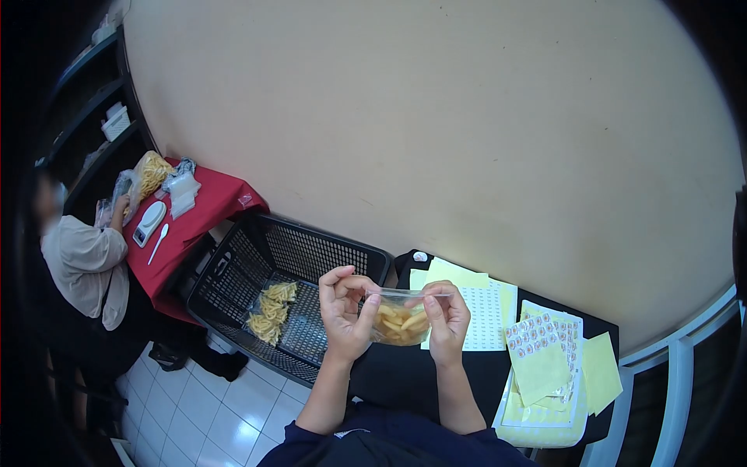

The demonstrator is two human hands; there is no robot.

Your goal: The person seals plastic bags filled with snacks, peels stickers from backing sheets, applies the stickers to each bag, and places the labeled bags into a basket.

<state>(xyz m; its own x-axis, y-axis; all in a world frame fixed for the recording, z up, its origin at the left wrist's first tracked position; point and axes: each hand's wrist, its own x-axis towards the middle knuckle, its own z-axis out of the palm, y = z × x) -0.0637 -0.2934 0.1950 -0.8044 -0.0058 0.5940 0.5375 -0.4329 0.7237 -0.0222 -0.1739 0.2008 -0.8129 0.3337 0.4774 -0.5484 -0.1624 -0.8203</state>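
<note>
A clear plastic bag with yellowish snack pieces inside hangs between my two hands, above the near edge of a black-covered table. My left hand pinches its upper left corner between thumb and fingers. At the upper right corner, my right hand grips it the same way. The bag's top edge is stretched straight between them. Just behind and right of the bag lie sticker sheets and yellow backing paper.
A black crate holding filled bags stands left of the table. More label sheets lie at right. Further left, a co-worker is at a red table with a white scale, a spoon and a large snack bag.
</note>
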